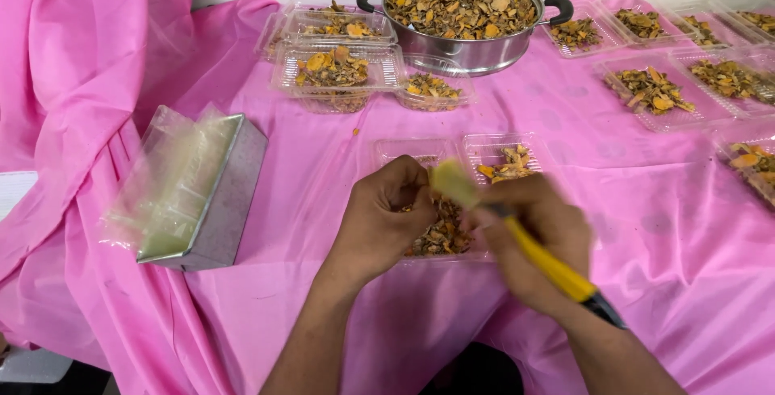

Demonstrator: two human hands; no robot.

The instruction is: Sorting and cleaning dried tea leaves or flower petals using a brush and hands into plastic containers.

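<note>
Right hand, blurred, grip closed around a yellow-handled brush; left hand curled, grip pinching dried orange chips in the clear tray on the pink table. Metal box of bags left. Stacked filled trays, steel pot beyond.

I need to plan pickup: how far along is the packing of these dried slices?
Done: several filled clear trays sit around the table. In hand: the left hand steadies an open tray while the right hand holds a yellow-handled brush. Left: the steel pot is heaped full.
</note>
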